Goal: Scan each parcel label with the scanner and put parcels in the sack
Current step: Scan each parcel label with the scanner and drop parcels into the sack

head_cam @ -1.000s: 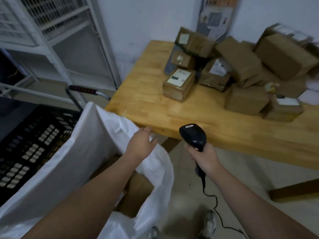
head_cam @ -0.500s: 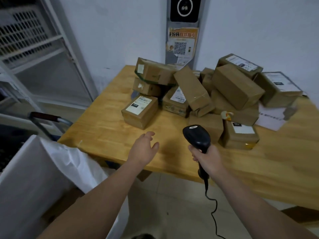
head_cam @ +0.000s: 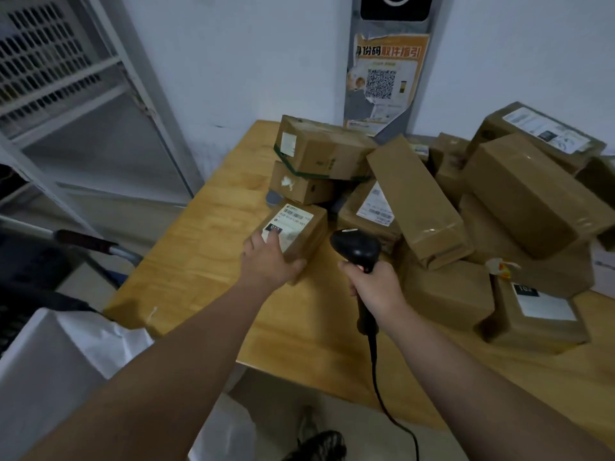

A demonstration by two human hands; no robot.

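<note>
A small brown parcel (head_cam: 304,232) with a white label on top lies at the near left of the pile on the wooden table (head_cam: 199,261). My left hand (head_cam: 269,261) grips its near end, fingers over the label's lower edge. My right hand (head_cam: 374,284) holds a black corded scanner (head_cam: 356,249) upright just right of that parcel, its head level with the label. The white sack (head_cam: 66,354) stands open at the lower left, below the table edge.
Several more brown parcels (head_cam: 519,194) are heaped across the table's back and right, some with labels showing. A grey post with a QR poster (head_cam: 382,78) stands behind them. White metal shelving (head_cam: 66,94) and a cart handle (head_cam: 86,242) are at left.
My left hand has reached forward from above the table edge and closed on the labelled parcel. The scanner moved forward beside it. The view shifted further from the sack toward the table.
</note>
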